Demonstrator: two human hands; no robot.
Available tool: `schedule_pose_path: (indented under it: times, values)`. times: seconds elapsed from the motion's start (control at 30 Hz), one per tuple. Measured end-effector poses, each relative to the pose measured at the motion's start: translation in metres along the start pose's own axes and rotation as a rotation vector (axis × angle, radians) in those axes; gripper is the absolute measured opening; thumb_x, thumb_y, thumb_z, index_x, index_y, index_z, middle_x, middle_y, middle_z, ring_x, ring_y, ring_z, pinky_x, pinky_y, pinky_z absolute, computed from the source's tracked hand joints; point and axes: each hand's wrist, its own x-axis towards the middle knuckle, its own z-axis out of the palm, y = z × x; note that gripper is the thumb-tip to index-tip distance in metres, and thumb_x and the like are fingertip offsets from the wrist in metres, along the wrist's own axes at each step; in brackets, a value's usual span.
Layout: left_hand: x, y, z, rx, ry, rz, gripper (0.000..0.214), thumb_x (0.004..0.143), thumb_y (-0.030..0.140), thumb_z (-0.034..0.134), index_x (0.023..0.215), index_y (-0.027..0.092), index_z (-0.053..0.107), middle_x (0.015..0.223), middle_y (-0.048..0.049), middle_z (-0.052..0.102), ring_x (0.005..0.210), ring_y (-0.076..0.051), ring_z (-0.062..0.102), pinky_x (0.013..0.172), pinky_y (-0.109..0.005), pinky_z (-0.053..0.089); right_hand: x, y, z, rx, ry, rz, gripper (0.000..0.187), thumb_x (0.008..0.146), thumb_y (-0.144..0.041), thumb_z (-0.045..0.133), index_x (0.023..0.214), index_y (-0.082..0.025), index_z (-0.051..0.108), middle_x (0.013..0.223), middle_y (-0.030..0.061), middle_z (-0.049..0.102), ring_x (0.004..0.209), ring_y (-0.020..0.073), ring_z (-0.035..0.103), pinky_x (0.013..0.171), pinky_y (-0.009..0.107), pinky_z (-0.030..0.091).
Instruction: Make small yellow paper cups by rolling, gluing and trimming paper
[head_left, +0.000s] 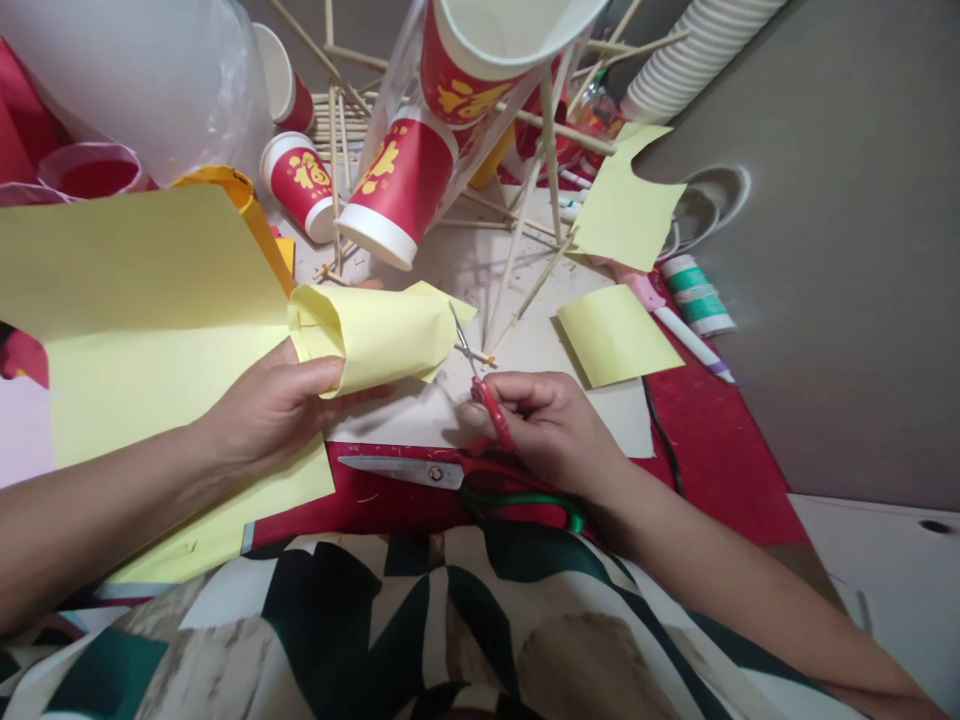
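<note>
My left hand (274,405) is closed around a rolled tube of yellow paper (382,335), thumb on the near side and the other fingers mostly hidden beneath. The tube's open end faces left, and its right end has loose, pointed flaps. In my right hand (551,420) is a small pair of scissors with red handles (493,412). Their blades point up and away, touching or right beside the tube's right end; I cannot tell whether they are cutting. Larger scissors with green handles (405,470) lie on the red cloth just below my hands.
Large yellow sheets (142,290) cover the left side. Red paper cups (405,185) hang in a wooden-stick frame (517,250) close above the tube. At right lie a yellow paper piece (619,335), a cut yellow sheet (622,210), a marker (694,343) and a thread spool (697,295).
</note>
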Motion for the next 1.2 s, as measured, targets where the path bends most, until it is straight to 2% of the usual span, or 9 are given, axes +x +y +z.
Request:
schedule_pose_path:
  times: [0.1,0.23,0.4,0.6,0.67,0.77,0.93,1.0,1.2]
  values:
    - [-0.0013,-0.0009,0.0017,0.053,0.013,0.018,0.086,0.078,0.011,0.073,0.155,0.031,0.041,0.129,-0.0054,0.072,0.113,-0.029,0.071,0.113,-0.059,0.047,-0.0011,0.0007,0.0008,0.036,-0.008,0.023,0.064,0.070,-0.066,0.079,0.054,-0.019,0.039,0.053,-0.0047,0.033,0.054,0.0067,0.028,0.050,0.024,0.023]
    - [-0.0016,-0.0033,0.0002,0.161,0.017,0.019,0.086,0.077,0.014,0.075,0.155,0.028,0.042,0.128,-0.0065,0.072,0.112,-0.031,0.071,0.110,-0.056,0.049,-0.0027,0.0029,0.0023,0.078,0.005,0.044,0.059,0.069,-0.065,0.081,0.056,-0.019,0.046,0.055,-0.0044,0.036,0.056,0.0082,0.031,0.051,0.024,0.032]
    - [0.0000,-0.0008,-0.0033,0.276,-0.024,0.043,0.088,0.072,0.012,0.074,0.153,0.028,0.045,0.137,-0.0051,0.068,0.130,-0.034,0.060,0.115,-0.052,0.045,-0.0026,0.0049,0.0026,0.092,0.003,0.051,0.058,0.068,-0.065,0.082,0.057,-0.019,0.048,0.057,-0.0042,0.036,0.057,0.0086,0.031,0.052,0.025,0.035]
    - [0.0001,0.0033,-0.0035,0.319,-0.019,0.085,0.089,0.067,0.010,0.068,0.151,0.027,0.047,0.143,-0.0025,0.064,0.145,-0.034,0.045,0.121,-0.051,0.037,-0.0021,0.0014,0.0011,0.069,-0.015,0.075,0.059,0.066,-0.063,0.083,0.056,-0.019,0.045,0.056,-0.0040,0.037,0.056,0.0086,0.032,0.051,0.024,0.030]
    - [-0.0016,0.0024,-0.0025,0.276,-0.024,0.086,0.084,0.069,0.014,0.070,0.150,0.026,0.049,0.141,-0.0034,0.065,0.143,-0.034,0.047,0.120,-0.051,0.039,-0.0018,-0.0007,0.0005,0.036,-0.019,0.065,0.061,0.068,-0.064,0.081,0.055,-0.019,0.043,0.055,-0.0041,0.036,0.056,0.0083,0.031,0.050,0.024,0.027]
    - [-0.0046,-0.0002,-0.0020,0.227,-0.055,0.071,0.073,0.074,0.022,0.074,0.145,0.024,0.056,0.132,-0.0044,0.071,0.131,-0.032,0.059,0.113,-0.046,0.047,-0.0012,-0.0027,-0.0002,-0.025,-0.007,0.023,0.063,0.071,-0.066,0.077,0.054,-0.020,0.038,0.053,-0.0044,0.032,0.055,0.0079,0.029,0.051,0.024,0.024]
    - [-0.0059,-0.0030,-0.0020,0.171,-0.126,0.022,0.052,0.082,0.024,0.074,0.134,0.026,0.067,0.122,0.0002,0.076,0.113,-0.023,0.070,0.098,-0.032,0.058,-0.0015,-0.0016,-0.0012,-0.048,-0.011,-0.024,0.060,0.077,-0.064,0.072,0.055,-0.019,0.040,0.053,-0.0045,0.032,0.055,0.0078,0.028,0.051,0.024,0.024]
    - [-0.0055,-0.0033,-0.0017,0.140,-0.118,0.030,0.055,0.082,0.021,0.074,0.136,0.027,0.066,0.122,0.0013,0.077,0.113,-0.021,0.071,0.098,-0.030,0.058,-0.0017,-0.0013,-0.0016,-0.052,-0.015,-0.029,0.060,0.078,-0.063,0.072,0.054,-0.020,0.038,0.053,-0.0047,0.031,0.055,0.0076,0.027,0.050,0.024,0.024]
    - [-0.0056,-0.0029,0.0003,0.106,-0.108,0.038,0.070,0.080,0.018,0.073,0.147,0.026,0.055,0.121,-0.0017,0.077,0.111,-0.024,0.072,0.098,-0.035,0.059,-0.0019,-0.0026,-0.0023,-0.068,-0.014,-0.050,0.062,0.078,-0.062,0.072,0.054,-0.020,0.035,0.053,-0.0052,0.029,0.054,0.0069,0.025,0.049,0.024,0.022]
